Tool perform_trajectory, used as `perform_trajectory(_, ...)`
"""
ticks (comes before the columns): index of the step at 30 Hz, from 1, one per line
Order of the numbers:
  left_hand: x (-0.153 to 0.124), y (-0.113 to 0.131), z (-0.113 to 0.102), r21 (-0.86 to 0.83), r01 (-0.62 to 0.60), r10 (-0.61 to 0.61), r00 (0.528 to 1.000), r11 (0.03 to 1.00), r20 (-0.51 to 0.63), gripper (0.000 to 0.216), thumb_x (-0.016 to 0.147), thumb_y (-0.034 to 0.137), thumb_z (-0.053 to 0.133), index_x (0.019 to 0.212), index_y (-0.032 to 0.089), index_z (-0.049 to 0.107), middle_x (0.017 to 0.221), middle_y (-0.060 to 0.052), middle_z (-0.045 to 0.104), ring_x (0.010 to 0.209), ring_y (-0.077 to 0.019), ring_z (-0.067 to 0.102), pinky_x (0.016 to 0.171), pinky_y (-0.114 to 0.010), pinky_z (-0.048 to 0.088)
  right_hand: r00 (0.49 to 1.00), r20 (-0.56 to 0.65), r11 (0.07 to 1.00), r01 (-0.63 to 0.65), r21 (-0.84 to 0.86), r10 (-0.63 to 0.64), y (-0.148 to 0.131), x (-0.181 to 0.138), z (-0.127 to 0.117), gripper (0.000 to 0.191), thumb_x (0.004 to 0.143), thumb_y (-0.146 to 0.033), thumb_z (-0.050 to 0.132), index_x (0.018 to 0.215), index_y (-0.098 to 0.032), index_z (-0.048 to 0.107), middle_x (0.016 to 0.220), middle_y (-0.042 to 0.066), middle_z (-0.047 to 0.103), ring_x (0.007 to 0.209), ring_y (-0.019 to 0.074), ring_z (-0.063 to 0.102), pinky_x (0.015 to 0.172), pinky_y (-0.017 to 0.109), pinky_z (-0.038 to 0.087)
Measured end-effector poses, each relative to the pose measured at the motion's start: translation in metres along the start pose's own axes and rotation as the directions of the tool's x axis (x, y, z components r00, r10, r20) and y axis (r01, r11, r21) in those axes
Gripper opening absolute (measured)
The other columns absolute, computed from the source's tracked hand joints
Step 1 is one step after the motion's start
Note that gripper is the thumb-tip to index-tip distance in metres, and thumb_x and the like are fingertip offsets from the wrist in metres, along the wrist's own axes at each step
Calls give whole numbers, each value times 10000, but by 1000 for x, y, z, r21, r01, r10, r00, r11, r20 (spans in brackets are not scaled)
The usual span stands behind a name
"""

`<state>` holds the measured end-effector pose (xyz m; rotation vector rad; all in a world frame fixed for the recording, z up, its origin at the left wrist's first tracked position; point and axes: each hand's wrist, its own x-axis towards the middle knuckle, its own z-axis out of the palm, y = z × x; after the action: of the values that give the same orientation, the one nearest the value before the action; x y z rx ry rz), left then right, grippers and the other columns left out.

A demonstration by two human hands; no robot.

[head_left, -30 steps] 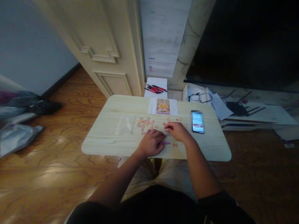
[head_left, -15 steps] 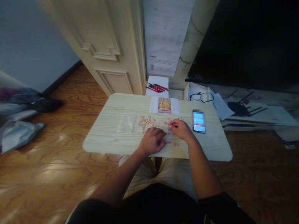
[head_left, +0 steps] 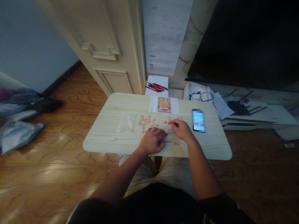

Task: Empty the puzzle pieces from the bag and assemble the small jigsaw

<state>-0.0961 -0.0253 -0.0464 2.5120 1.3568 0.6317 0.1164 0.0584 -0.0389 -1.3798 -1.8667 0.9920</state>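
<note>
Small pink and orange puzzle pieces [head_left: 147, 122] lie scattered on a pale wooden table [head_left: 105, 137]. My left hand [head_left: 152, 141] rests knuckles up on the table, fingers curled over a few joined pieces with a purple strip [head_left: 167, 141] at its fingertips. My right hand [head_left: 182, 130] hovers just right of it, thumb and fingers pinched on a small piece near the loose pieces [head_left: 174, 119]. A reference picture [head_left: 164, 104] of a yellow figure lies at the table's far edge.
A clear plastic bag [head_left: 126, 123] lies left of the pieces and a lit phone [head_left: 198, 120] right of them. Red and black pens [head_left: 156, 87] sit on paper behind the table. Cables, papers and a router [head_left: 240, 108] clutter the floor at right; bags [head_left: 18, 130] at left.
My right hand has shifted slightly forward and right, its pinch lifted above the loose pieces. The left hand stays on the joined pieces. The view has tilted a little.
</note>
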Motion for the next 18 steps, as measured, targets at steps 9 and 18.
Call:
perform_trajectory(9, -8, -3, 2, 12, -94, 94, 995, 996, -28, 271, 906, 280, 582, 1101, 259, 769, 1210, -37, 743, 1046, -256, 598, 930, -470, 447, 995, 98, 997, 37, -60, -31, 0, 0, 9, 92, 860, -210, 691, 933, -229, 744, 919, 13, 769, 826, 176, 699, 761, 288, 538)
perform_trajectory(18, -5, -1, 1, -16, -64, 65, 997, 998, 40, 335, 875, 269, 587, 1167, 273, 750, 1294, -13, 730, 1106, -277, 601, 959, -485, 459, 981, 170, 923, 148, -355, -92, -11, 7, 11, 177, 862, -111, 681, 915, -247, 784, 998, 44, 772, 971, 213, 682, 926, 332, 506)
